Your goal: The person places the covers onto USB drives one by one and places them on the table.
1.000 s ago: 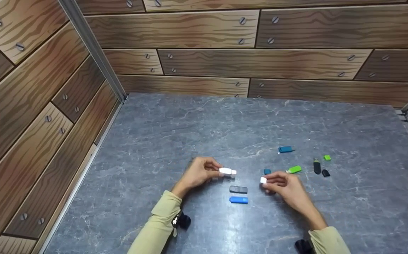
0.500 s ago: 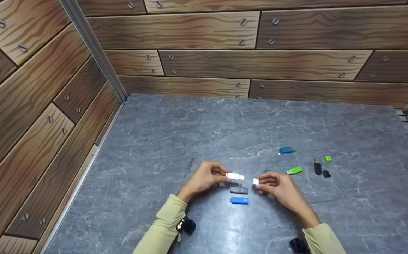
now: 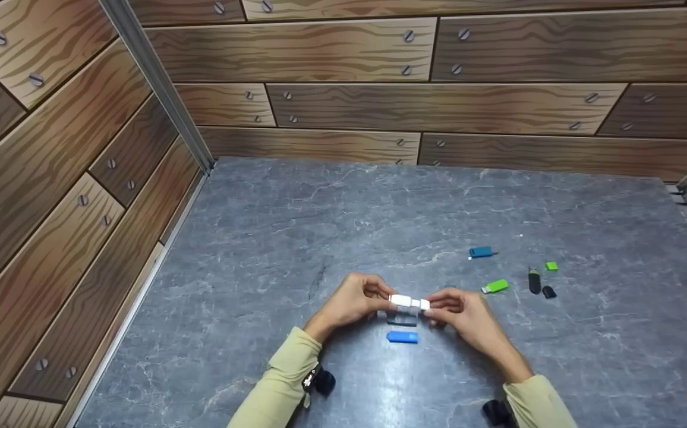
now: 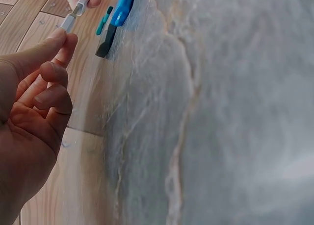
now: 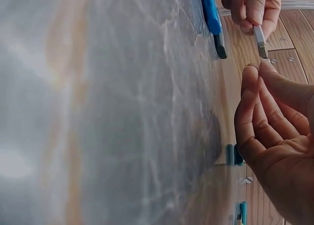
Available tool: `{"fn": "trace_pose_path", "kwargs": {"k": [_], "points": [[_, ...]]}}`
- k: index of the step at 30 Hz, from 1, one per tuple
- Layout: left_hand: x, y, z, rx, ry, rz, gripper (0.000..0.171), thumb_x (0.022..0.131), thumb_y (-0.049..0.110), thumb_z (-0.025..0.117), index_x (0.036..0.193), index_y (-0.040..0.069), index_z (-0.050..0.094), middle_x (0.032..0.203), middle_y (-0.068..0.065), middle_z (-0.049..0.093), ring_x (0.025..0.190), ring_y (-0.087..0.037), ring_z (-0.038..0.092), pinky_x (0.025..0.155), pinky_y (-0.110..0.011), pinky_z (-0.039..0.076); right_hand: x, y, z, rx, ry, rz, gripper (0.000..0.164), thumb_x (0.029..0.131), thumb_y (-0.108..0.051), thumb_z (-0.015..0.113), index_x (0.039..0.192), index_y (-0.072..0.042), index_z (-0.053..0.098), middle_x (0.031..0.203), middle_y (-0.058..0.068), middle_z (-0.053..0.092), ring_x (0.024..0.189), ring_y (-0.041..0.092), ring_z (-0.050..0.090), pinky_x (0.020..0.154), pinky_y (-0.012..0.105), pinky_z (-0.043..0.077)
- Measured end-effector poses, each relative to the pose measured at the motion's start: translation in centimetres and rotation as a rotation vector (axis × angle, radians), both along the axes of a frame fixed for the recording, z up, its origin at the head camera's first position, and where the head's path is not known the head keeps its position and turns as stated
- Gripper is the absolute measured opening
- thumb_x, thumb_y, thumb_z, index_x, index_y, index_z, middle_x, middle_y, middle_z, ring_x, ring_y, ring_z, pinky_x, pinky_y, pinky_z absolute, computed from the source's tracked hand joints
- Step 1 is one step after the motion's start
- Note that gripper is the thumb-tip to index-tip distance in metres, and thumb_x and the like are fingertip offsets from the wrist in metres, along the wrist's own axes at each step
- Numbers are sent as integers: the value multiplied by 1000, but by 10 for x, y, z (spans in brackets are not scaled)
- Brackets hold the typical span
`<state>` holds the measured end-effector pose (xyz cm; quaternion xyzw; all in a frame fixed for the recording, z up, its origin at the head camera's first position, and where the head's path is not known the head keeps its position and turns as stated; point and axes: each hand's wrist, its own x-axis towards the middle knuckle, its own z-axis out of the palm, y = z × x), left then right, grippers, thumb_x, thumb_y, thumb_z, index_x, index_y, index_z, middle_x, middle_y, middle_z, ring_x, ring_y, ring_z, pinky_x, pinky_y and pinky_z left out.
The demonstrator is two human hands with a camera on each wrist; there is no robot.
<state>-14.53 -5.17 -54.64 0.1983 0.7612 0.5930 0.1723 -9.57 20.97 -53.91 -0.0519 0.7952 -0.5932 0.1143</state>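
In the head view my left hand (image 3: 355,297) pinches a white USB stick (image 3: 400,301) by its rear end, its connector pointing right. My right hand (image 3: 468,315) holds a small white cap (image 3: 425,304) between thumb and fingertips. Connector and cap are in line, the connector's tip at the cap's mouth; how far it reaches inside I cannot tell. The left wrist view shows the metal connector between the white stick (image 4: 67,23) and the cap (image 4: 82,4). Just below the hands lie a dark grey USB stick (image 3: 402,323), partly covered, and a blue USB stick (image 3: 402,337).
To the right lie a green USB stick (image 3: 495,286), a black one (image 3: 533,280) and, farther back, a teal one (image 3: 481,252). A green cap (image 3: 551,266) and a black cap (image 3: 549,292) lie loose there. Wood-patterned walls (image 3: 343,107) border the grey marbled table (image 3: 320,208).
My hands have come together: the left moved right with the white USB stick, the right moved left with the cap. The gap between stick and cap has closed. The teal cap is now hidden.
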Motion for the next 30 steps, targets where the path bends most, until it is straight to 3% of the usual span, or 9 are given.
{"fn": "trace_pose_path", "kwargs": {"k": [6, 20, 30], "points": [[1, 0, 1, -4, -1, 1, 21, 83, 5, 87, 101, 0, 78, 98, -20, 80, 74, -2, 70, 62, -15, 54, 0, -3, -1, -1, 6, -2, 31, 91, -8, 81, 116, 9, 72, 104, 25, 79, 77, 9, 76, 68, 22, 60], [1, 0, 2, -6, -2, 1, 20, 83, 7, 88, 101, 1, 79, 97, -19, 81, 74, -3, 71, 61, -16, 54, 1, -6, 2, 8, 23, 2, 32, 94, -10, 79, 120, 7, 71, 108, 24, 79, 82, 14, 78, 72, 24, 63], [2, 2, 5, -20, -7, 6, 20, 83, 7, 87, 101, 2, 79, 97, -17, 81, 74, -2, 71, 64, -17, 56, -1, -12, 0, 32, 58, -7, 29, 92, -7, 80, 115, 8, 72, 106, 26, 79, 85, 9, 77, 76, 21, 62]]}}
